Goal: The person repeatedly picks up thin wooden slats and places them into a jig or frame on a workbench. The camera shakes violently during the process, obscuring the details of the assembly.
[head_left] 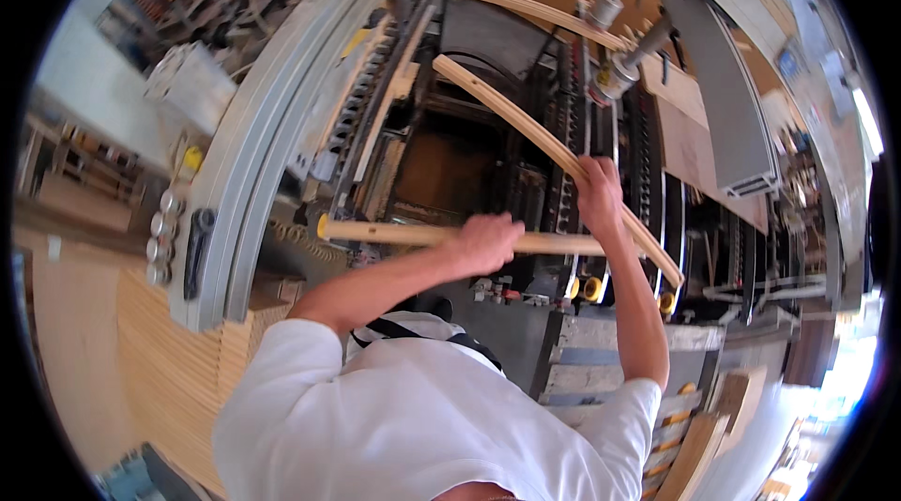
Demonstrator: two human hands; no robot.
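My right hand [598, 191] is closed around a pale wooden strip [526, 126], which slants from the upper left to the lower right over the machine. A slot shows near its far end. A second wooden strip [394, 234] lies crosswise at the machine's near side, resting on it, with a yellow piece at its left end. My left hand [488, 244], slightly blurred, curls over this near strip from above and hides part of it. The held strip's lower end passes behind my right wrist and comes out beyond it.
Another wooden strip [516, 2] lies across the machine's far side. Two metal cylinders [617, 77] hang above the bed at the right. A grey beam [272, 107] curves along the left. Stacked boards [169, 370] stand at the lower left, and a slatted pallet [587, 379] lies lower right.
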